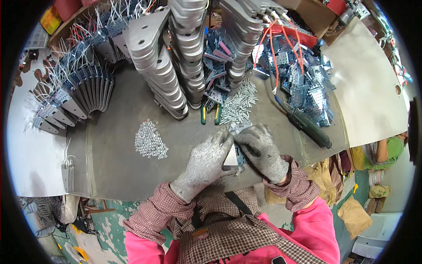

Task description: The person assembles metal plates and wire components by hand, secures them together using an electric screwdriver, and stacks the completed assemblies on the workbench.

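My left hand (205, 160), in a grey glove, holds a small flat metal plate (231, 157) just above the table, with its thumb below the near end. Beside the plate shows part of a bluish perforated bracket (240, 157); whether the two are joined I cannot tell. My right hand (260, 152), gloved too, has its fingers bent down at the plate's far end, close to my left fingertips. What the right fingers pinch is hidden. Beyond the hands lies a heap of screws (241, 105). Left of them is a patch of small nuts (150, 140).
Tall stacks of grey metal plates (154, 57) stand at the back. Green-and-yellow-handled pliers (203, 114) lie before them. To the right are a dark green electric screwdriver (307, 127) and piled bluish brackets (312, 88). Wired plate assemblies (83, 92) line the left. Another person (387, 152) is at far right.
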Tool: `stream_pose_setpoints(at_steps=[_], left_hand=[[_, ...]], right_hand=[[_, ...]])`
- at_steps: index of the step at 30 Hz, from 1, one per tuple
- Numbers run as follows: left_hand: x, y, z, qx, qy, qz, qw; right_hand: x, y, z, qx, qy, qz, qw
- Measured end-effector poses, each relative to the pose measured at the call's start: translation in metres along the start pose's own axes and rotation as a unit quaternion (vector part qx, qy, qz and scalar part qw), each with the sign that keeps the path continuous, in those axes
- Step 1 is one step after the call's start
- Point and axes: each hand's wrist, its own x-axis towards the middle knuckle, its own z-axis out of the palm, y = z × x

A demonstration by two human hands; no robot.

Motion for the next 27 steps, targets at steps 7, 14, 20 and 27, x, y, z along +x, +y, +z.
stream_pose_setpoints(at_steps=[7, 14, 20, 27], left_hand=[[0.004, 0.016, 0.000, -0.001, 0.024, -0.043, 0.999], [0.005, 0.014, -0.008, 0.015, 0.002, -0.016, 1.000], [0.003, 0.007, -0.001, 0.014, -0.019, -0.022, 0.999], [0.003, 0.009, -0.006, 0.000, -0.021, -0.019, 1.000]], right_hand=[[0.035, 0.129, -0.002, -0.221, 0.044, 0.035, 0.974], [0.058, 0.100, -0.016, -0.184, 0.060, 0.027, 0.981], [-0.007, -0.007, -0.029, 0.123, -0.156, 0.032, 0.980], [-0.011, -0.032, -0.024, -0.114, -0.284, 0.023, 0.952]])
